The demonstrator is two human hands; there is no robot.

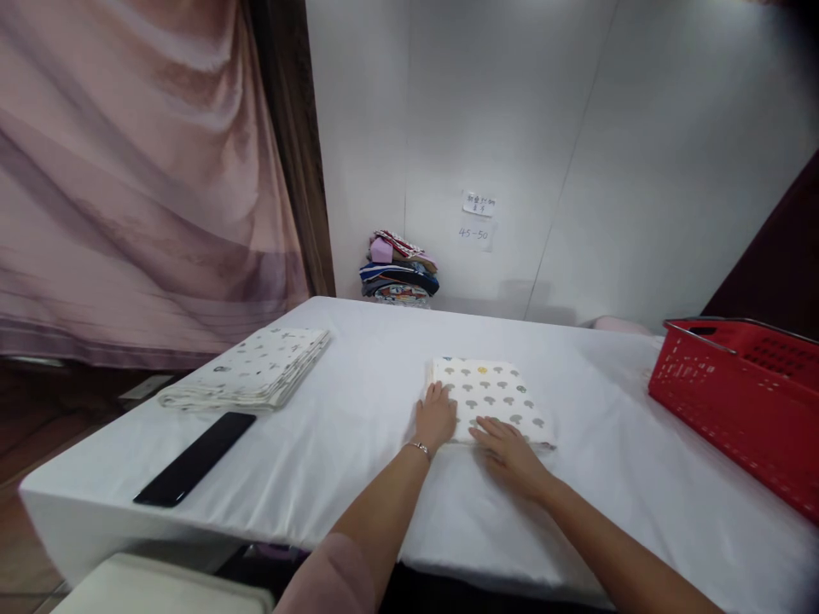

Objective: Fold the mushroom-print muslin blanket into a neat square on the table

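A folded white cloth (490,394) with rows of grey mushroom-like shapes and one yellow one lies flat on the white-covered table (371,375). At its left edge rests my left hand (437,416), fingers stretched out over the fabric, a bracelet at the wrist. My right hand (510,454) lies on the near edge of the same cloth, its fingers spread and flat. Neither hand grips anything. Further left sits a stack of folded white cloths (256,367) with a small dark print.
A long black flat object (195,459) lies near the table's left front edge. To the right stands a red plastic basket (735,409). Behind the table is a pile of folded fabrics (400,271) against the wall, with paper notes (477,220) above. A pinkish curtain (141,170) hangs at left.
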